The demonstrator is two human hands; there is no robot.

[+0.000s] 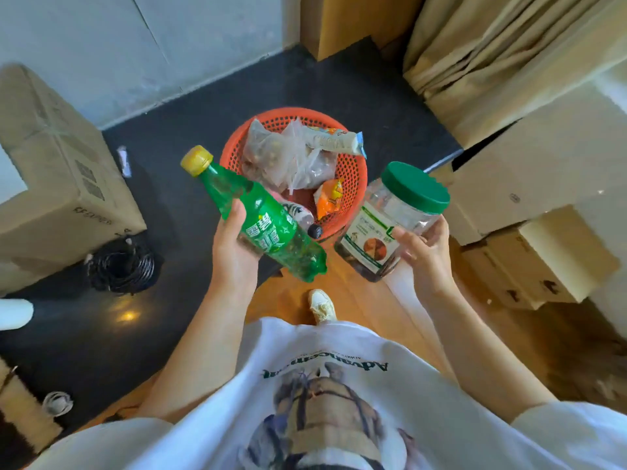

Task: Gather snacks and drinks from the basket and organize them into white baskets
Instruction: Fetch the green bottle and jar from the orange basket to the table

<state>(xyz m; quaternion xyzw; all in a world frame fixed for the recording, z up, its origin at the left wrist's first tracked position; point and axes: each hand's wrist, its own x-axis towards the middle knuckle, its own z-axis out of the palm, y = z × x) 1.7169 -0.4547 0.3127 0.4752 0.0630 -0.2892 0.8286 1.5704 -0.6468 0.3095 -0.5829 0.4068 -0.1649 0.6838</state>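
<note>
Fingers (234, 212) of the left hand (234, 245) wrap the green bottle (261, 218), tilted. Right hand (424, 252) cups the green-lidded jar (390, 222). Both hover over the orange basket (353, 164) of snack packets.

cardboard boxes (61, 171) flank basket (353, 164), top open

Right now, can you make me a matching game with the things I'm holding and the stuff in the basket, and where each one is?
Things:
1. green bottle
2. clear jar
3. orange snack packet
4. coiled black cable

Places:
A. lying in the red basket
B. on the dark floor beside a cardboard box
C. held in the left hand
D. held in the right hand

Pairs: 1-C, 2-D, 3-A, 4-B
</note>
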